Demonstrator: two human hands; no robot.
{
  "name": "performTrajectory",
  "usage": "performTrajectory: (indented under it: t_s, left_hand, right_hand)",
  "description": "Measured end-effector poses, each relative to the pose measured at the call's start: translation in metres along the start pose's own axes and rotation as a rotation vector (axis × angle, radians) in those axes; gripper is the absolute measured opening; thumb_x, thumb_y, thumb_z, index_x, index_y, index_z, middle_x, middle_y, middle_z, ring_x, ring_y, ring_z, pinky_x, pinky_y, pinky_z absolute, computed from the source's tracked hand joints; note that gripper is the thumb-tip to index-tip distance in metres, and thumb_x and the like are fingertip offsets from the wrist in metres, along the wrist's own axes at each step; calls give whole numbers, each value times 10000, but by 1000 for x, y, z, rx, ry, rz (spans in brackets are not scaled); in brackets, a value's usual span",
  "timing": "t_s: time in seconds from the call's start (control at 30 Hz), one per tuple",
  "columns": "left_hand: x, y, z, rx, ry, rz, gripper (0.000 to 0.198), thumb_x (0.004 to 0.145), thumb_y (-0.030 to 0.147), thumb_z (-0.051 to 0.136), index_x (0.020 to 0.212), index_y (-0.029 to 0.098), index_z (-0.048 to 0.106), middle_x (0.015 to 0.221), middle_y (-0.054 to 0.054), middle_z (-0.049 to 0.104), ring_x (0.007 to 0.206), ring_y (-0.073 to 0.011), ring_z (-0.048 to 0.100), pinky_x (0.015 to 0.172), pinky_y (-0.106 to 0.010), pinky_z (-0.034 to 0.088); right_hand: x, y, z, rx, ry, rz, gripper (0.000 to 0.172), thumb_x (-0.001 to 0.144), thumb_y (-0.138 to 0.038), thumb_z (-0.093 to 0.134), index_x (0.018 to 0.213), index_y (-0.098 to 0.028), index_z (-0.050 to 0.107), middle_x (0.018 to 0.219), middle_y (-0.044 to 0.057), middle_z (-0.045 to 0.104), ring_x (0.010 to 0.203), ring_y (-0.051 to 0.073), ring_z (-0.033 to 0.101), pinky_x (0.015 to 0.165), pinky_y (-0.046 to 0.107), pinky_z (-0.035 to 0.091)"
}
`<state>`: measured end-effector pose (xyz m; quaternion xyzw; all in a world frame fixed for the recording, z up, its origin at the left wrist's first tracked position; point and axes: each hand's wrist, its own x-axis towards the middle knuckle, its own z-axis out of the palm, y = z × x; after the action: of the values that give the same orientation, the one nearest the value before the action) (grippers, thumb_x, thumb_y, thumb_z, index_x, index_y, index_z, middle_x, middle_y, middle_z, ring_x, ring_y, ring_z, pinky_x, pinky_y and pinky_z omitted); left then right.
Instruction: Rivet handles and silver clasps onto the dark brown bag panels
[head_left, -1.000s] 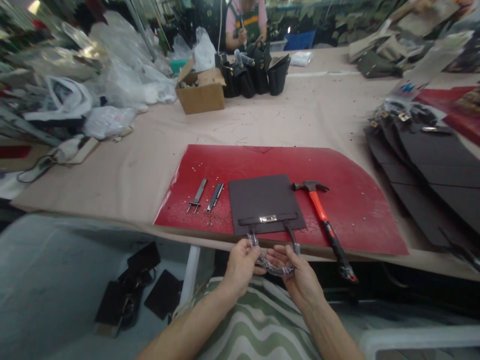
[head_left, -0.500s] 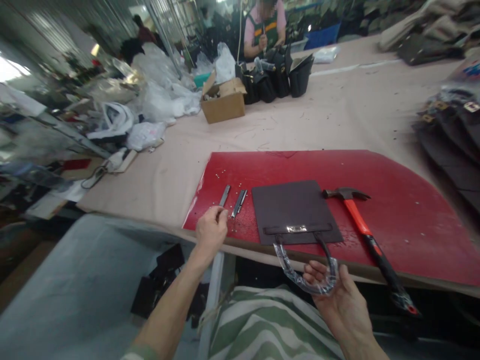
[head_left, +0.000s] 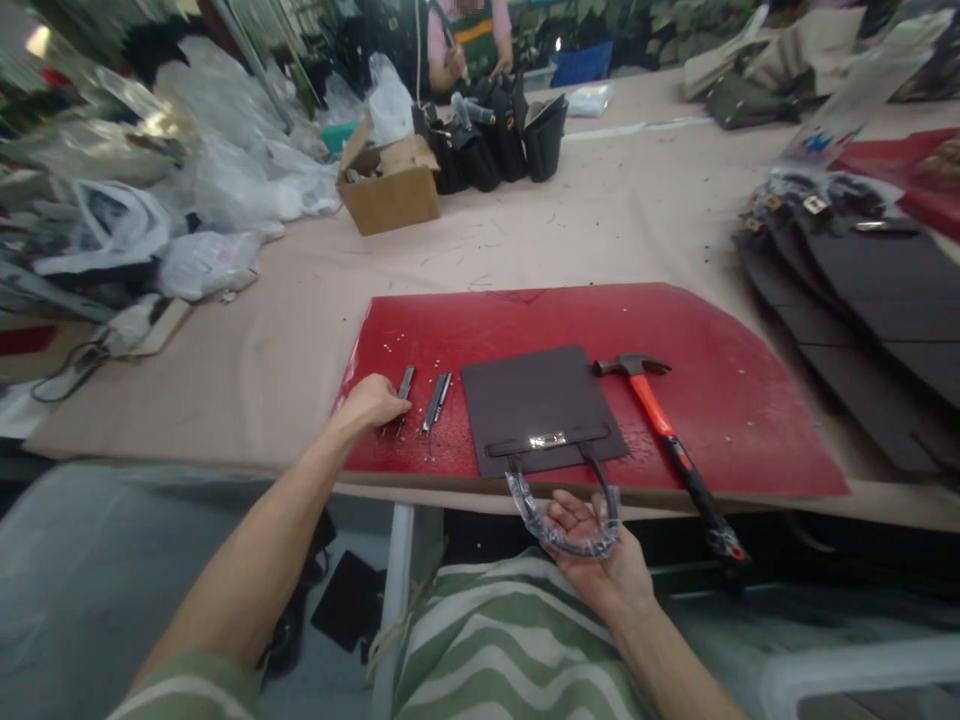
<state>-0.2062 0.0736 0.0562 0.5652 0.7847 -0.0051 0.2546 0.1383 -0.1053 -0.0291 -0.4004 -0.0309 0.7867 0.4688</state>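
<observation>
My left hand (head_left: 380,402) reaches onto the red board, its fingers pinched at a narrow dark metal strip (head_left: 406,381). Beside it lies a similar metal piece (head_left: 437,400), with tiny pale bits scattered around. A flat dark brown bag panel (head_left: 536,395) lies on the board, with a strap and a shiny metal plate (head_left: 547,440) along its near edge. Its looped handle (head_left: 592,547), wrapped in clear plastic, hangs past the table edge. My right hand (head_left: 600,570) is palm up beneath the handle, fingers curled through the loop, holding it.
A claw hammer (head_left: 651,400) with a red and black grip lies right of the panel, overhanging the red board's (head_left: 735,420) edge. Stacked dark panels (head_left: 862,290) lie at right. A cardboard box (head_left: 394,200), black bags (head_left: 499,140) and a co-worker (head_left: 472,45) are across the table.
My view has turned to the right, so the board and tools sit farther left. My left hand has moved up alongside the metal strip; my right hand still holds the handle.
</observation>
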Motion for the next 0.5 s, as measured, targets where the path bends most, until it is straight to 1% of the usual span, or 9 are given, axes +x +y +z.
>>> performTrajectory:
  t_s: [0.03, 0.07, 0.17, 0.23, 0.27, 0.33, 0.37, 0.43, 0.5]
  left_hand:
    - [-1, -4, -1, -86, 1, -10, 247, 713, 275, 737, 560, 165, 578, 460, 9, 521, 464, -130, 494, 493, -247, 335]
    - [-4, -7, -1, -218, 5, -14, 244, 723, 277, 731, 584, 162, 566, 473, 13, 529, 467, -124, 499, 489, -235, 356]
    - [-22, -12, 0, -694, 6, 27, 292, 753, 366, 736, 718, 150, 542, 636, -17, 633, 570, -135, 604, 556, -235, 490]
    - [-38, -5, 8, -989, -30, 96, 410, 727, 452, 777, 822, 143, 525, 779, -60, 686, 665, -171, 675, 606, -282, 556]
    - [-47, 1, 15, -1082, -54, 135, 472, 712, 493, 794, 864, 146, 513, 826, -74, 697, 695, -191, 696, 613, -302, 572]
    - [-63, 19, 33, -1239, -84, 218, 539, 697, 524, 818, 921, 154, 495, 860, -81, 706, 721, -218, 719, 614, -319, 585]
    - [-69, 29, 44, -1294, -77, 257, 541, 705, 522, 819, 938, 155, 498, 865, -79, 708, 729, -219, 724, 629, -320, 589]
    - [-79, 46, 67, -1314, -42, 323, 503, 740, 508, 803, 952, 148, 523, 882, -73, 707, 746, -203, 727, 684, -313, 593]
    - [-85, 58, 86, -1299, -12, 383, 460, 761, 484, 794, 949, 139, 554, 906, -67, 696, 772, -182, 726, 736, -297, 588]
  right_hand:
    - [-1, 0, -1, 16, 1, -5, 467, 940, -531, 460, 924, -188, 776, 950, 104, 757, 883, 225, 695, 922, 462, 552]
    - [-1, 0, -2, 35, 4, -9, 453, 939, -522, 480, 921, -181, 778, 933, 103, 755, 865, 216, 691, 894, 436, 563]
    - [-1, 0, -4, 77, -5, 13, 369, 909, -476, 590, 943, -160, 777, 868, 92, 739, 783, 178, 667, 758, 343, 585]
    - [1, 1, -3, 80, -38, 40, 322, 865, -437, 681, 956, -142, 772, 807, 77, 716, 692, 137, 631, 651, 273, 567]
    - [3, 2, -2, 77, -60, 58, 316, 846, -422, 716, 962, -133, 768, 780, 67, 704, 630, 110, 599, 591, 237, 543]
    - [9, 4, 1, 74, -109, 97, 331, 826, -412, 748, 979, -119, 763, 720, 47, 680, 496, 56, 497, 462, 176, 456]
    - [11, 5, 2, 73, -143, 121, 352, 829, -422, 747, 1000, -115, 760, 686, 36, 666, 442, 34, 437, 409, 155, 399]
    - [17, 6, 3, 61, -238, 178, 401, 845, -451, 726, 1065, -116, 747, 626, 9, 634, 363, 4, 320, 337, 136, 286]
    - [21, 7, 4, 39, -350, 232, 426, 851, -462, 715, 1128, -138, 730, 598, -18, 611, 321, -12, 241, 302, 134, 204]
